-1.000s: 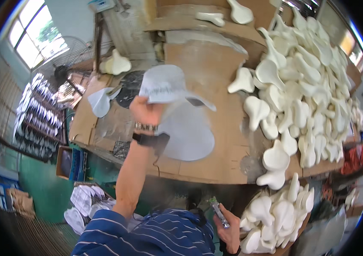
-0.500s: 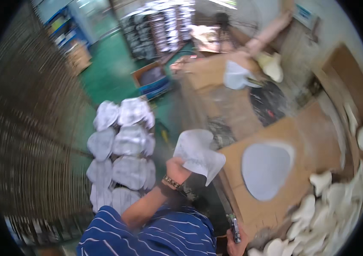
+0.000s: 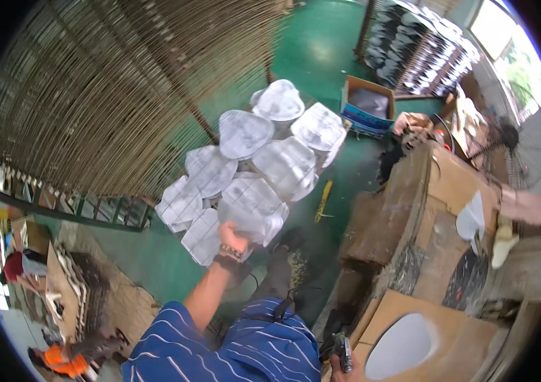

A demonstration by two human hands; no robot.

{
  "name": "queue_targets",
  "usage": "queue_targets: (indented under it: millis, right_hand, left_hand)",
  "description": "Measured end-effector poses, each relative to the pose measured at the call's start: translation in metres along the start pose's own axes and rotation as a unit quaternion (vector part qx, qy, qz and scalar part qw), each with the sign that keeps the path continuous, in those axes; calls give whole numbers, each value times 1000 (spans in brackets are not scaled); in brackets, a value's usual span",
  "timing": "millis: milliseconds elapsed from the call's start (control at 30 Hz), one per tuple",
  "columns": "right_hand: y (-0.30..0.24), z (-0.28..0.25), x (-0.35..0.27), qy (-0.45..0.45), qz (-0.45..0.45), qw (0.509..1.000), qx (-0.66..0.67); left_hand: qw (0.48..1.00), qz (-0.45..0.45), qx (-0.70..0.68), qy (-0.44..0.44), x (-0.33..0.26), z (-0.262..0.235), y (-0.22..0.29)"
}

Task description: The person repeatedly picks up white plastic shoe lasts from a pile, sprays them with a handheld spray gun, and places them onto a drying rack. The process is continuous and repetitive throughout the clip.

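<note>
Under left hand (image 3: 232, 239), nine pale sheets (image 3: 243, 134)

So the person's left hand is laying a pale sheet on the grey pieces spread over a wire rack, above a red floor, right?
Not quite: the floor is green, not red. The head view shows the left hand on a pale sheet among the grey pieces on the wire rack.

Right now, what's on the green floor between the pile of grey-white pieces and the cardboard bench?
In the head view, a yellow tool lies on the green floor between the pieces and the bench; otherwise that strip is bare.
</note>
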State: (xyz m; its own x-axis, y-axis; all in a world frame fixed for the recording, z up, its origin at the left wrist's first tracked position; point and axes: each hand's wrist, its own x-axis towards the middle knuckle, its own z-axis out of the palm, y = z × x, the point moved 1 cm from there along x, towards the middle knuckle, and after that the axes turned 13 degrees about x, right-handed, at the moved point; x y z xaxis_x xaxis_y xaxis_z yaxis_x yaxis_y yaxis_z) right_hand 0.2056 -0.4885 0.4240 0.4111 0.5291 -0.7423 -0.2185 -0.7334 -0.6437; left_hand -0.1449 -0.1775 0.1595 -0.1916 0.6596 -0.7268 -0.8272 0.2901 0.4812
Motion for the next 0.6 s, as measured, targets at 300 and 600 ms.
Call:
queue_targets:
  millis: [300,600]
  right_hand:
    - [-136,97,89,-79,-3,979,-187]
    - [-201,174,151,-118,-57,964,-233]
  left_hand:
    - [975,204,-87,27,133,34,169]
    - [968,155,51,192,297,-35,146]
